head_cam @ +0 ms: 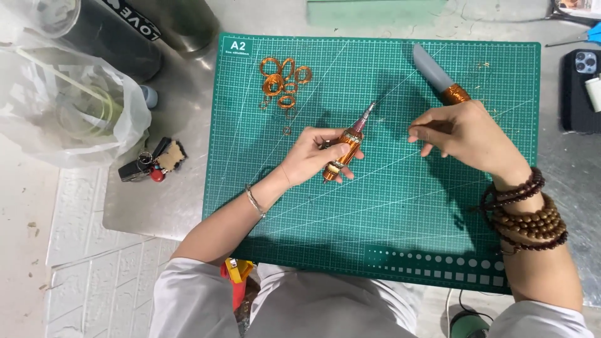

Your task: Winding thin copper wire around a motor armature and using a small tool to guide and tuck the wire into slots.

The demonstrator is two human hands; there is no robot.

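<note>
Seen from above a green cutting mat (388,206) on a grey desk (178,206), the left hand (313,156) has its grip wrapped round a copper-wound, pointed tool (348,145) at mid-mat, tip aimed far and right. The right hand (460,131), wrist stacked with dark bead bracelets (526,216), pinches its fingertips together just right of the tool, apparently on a fine wire too thin to make out. A knife-like piece with a grey blade and copper-wrapped handle (438,78) lies on the far side of the mat, partly hidden by that hand. Copper wire rings (285,81) cluster far left on the mat. Off the mat to the left sit a plastic bag (69,106), dark cylinders (125,34) and keys (153,161); a phone (579,91) lies far right.
</note>
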